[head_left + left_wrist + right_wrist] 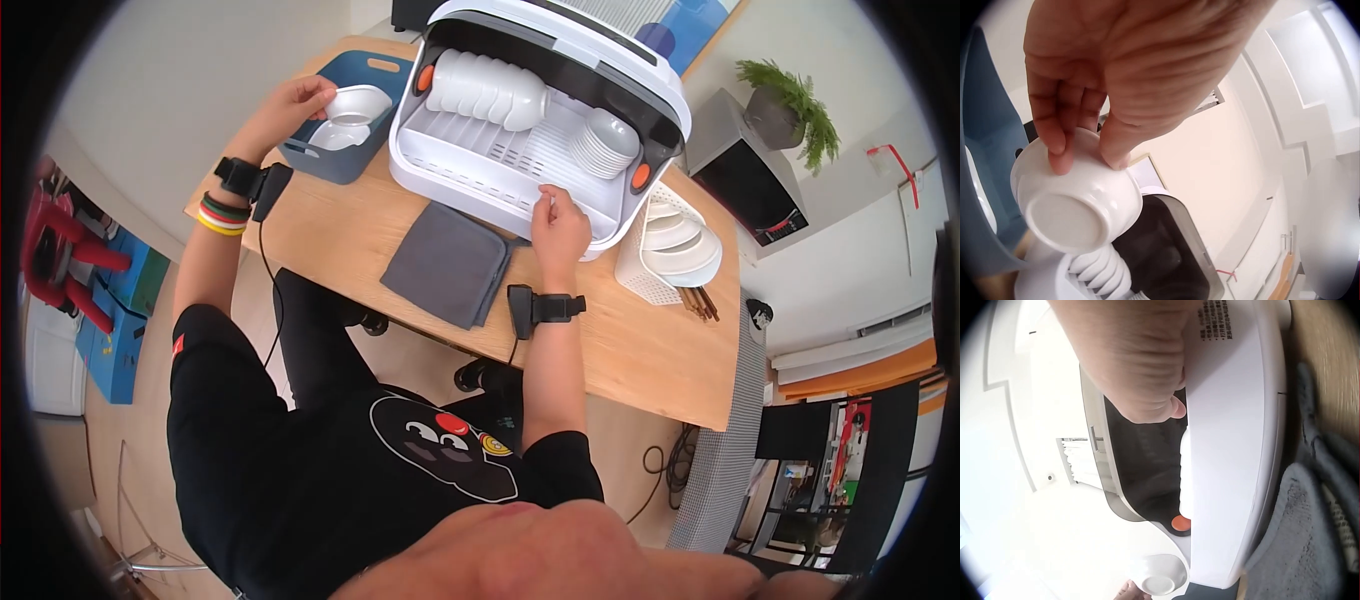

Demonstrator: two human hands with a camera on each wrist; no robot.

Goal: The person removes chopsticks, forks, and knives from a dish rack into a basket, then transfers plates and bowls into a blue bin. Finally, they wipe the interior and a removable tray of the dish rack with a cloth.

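Observation:
A white bowl is pinched by its rim between the thumb and fingers of the left hand, its base facing the left wrist camera. In the head view the left hand holds this bowl over a blue bin, where another white bowl lies. The right hand rests at the front edge of a white dish box with its lid raised; its fingers are bent at the rim. Inside the box stand a row of white bowls and a stack of small plates.
A folded grey cloth lies in front of the box. Right of the box, a white basket holds white dishes, with brown chopsticks beside it. Farther back are a microwave and a potted plant.

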